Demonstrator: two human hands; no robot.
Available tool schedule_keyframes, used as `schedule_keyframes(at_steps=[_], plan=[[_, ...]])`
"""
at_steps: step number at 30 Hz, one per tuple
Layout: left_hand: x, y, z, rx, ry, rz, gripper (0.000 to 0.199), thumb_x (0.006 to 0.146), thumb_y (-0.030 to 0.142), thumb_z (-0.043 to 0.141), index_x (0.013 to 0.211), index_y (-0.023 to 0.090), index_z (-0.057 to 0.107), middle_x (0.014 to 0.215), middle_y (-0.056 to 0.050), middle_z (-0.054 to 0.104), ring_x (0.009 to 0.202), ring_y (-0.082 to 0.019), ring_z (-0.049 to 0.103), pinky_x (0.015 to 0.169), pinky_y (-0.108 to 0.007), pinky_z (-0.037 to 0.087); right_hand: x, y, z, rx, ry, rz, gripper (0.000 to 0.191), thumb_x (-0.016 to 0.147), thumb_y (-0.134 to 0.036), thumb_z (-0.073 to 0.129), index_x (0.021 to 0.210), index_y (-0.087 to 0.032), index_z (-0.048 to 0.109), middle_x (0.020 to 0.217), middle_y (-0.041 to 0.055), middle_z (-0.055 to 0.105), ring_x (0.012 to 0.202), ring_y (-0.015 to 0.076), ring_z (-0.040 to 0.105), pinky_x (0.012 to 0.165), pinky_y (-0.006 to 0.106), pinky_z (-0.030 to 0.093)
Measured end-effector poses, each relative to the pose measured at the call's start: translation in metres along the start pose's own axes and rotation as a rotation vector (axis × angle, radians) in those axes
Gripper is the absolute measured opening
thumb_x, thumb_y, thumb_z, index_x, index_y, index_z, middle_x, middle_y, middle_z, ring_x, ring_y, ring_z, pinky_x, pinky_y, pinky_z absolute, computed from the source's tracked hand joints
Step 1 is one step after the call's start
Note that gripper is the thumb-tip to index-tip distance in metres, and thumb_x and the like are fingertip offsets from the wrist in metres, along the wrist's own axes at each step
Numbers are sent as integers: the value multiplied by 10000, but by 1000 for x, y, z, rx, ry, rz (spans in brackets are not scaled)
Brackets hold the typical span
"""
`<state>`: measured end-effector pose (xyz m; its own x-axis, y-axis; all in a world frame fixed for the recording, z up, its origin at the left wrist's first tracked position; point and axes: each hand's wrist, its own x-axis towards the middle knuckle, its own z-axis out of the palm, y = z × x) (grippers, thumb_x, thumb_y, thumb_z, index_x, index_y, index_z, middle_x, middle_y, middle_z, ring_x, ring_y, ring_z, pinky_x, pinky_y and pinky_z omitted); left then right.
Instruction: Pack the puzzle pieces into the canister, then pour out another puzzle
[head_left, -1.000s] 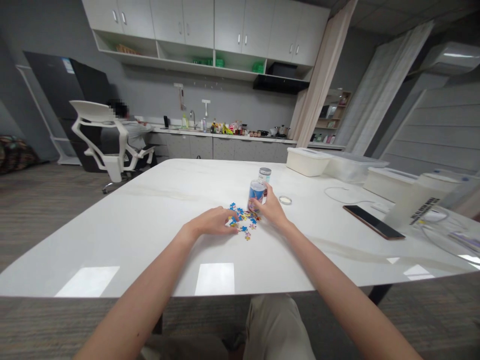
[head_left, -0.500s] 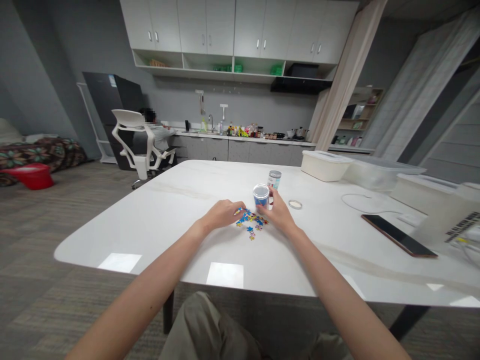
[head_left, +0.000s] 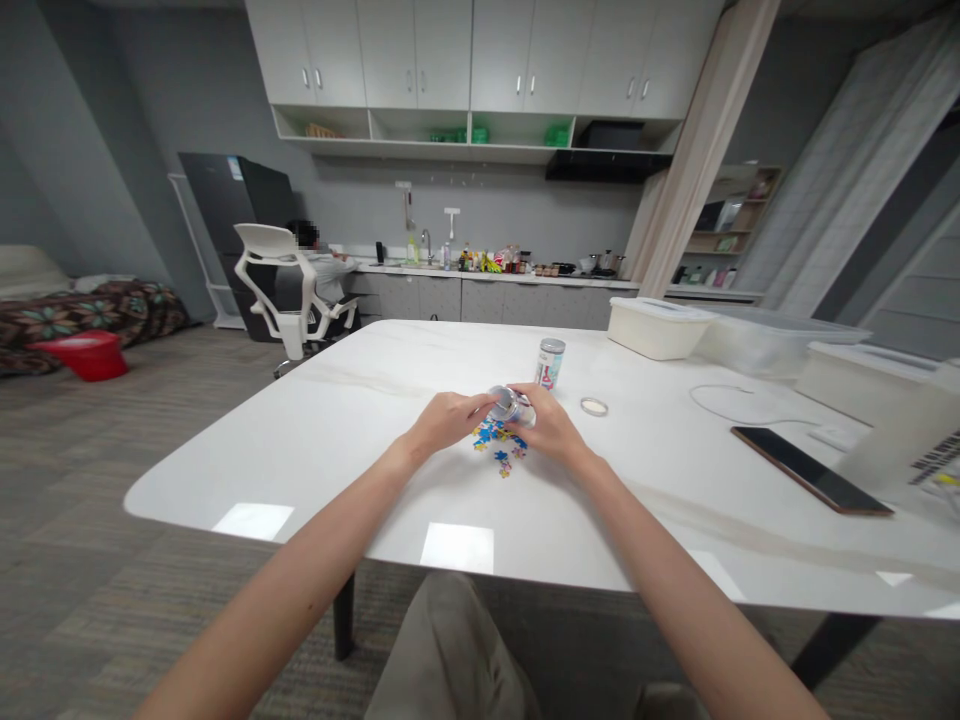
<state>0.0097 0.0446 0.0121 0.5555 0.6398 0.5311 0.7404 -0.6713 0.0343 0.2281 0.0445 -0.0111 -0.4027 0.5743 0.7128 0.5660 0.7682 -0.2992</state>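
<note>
My right hand (head_left: 551,428) is wrapped round a small can (head_left: 522,411), which is tilted with its open mouth facing left. At that mouth are the fingertips of my left hand (head_left: 450,420), pinched together; whatever they hold is hidden. Under the can lies a loose pile of small puzzle pieces (head_left: 495,434) in blue, yellow and pink, a few of them strayed toward me. A second can (head_left: 550,366), with a silver lid, stands upright just behind my right hand. To the right a round lid (head_left: 594,407) lies flat.
A phone (head_left: 810,470), a white cable (head_left: 720,390) and several storage boxes (head_left: 656,330) occupy the right side of the white table (head_left: 300,450). Beyond the far left edge a person sits on a white office chair (head_left: 274,275). A kitchen counter (head_left: 420,270) runs along the back.
The can has gone from upright to tilted leftward in my right hand. My left hand has risen from the pile to the can's mouth. The view has shifted slightly.
</note>
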Motion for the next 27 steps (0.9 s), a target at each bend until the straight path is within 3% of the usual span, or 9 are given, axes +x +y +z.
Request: schedule_keyframes(at_steps=[7, 13, 17, 27], plan=[[1, -2, -6, 45, 27, -58, 334, 1006, 363, 332, 1193, 185, 544, 609, 16, 635, 574, -144, 611, 579, -222, 388, -1, 2, 0, -13, 27, 37, 545, 773, -265, 671, 1286, -210, 494, 1228, 118, 609, 1126, 281, 564, 957, 465, 459], [-1, -17, -8, 195, -207, -69, 348, 994, 380, 330, 1183, 182, 544, 720, -55, 673, 745, -222, 669, 670, -282, 443, -1, 9, -3, -75, 180, 224, 549, 787, -376, 660, 1275, -188, 494, 1204, 145, 612, 1070, 294, 575, 927, 465, 464], [-5, -31, -5, 179, -383, -37, 345, 957, 395, 391, 1137, 204, 615, 783, -77, 688, 818, -237, 666, 718, -304, 450, -1, 13, -8, -90, 229, 332, 539, 771, -400, 659, 1231, -156, 520, 1146, 155, 630, 1032, 299, 581, 916, 469, 462], [-7, -30, 1, 53, -447, -71, 286, 897, 335, 466, 1062, 228, 674, 848, -67, 703, 827, -218, 650, 738, -293, 448, -2, 18, -5, -24, 202, 422, 501, 748, -391, 659, 1186, -178, 545, 1084, 118, 652, 923, 258, 598, 839, 422, 488]])
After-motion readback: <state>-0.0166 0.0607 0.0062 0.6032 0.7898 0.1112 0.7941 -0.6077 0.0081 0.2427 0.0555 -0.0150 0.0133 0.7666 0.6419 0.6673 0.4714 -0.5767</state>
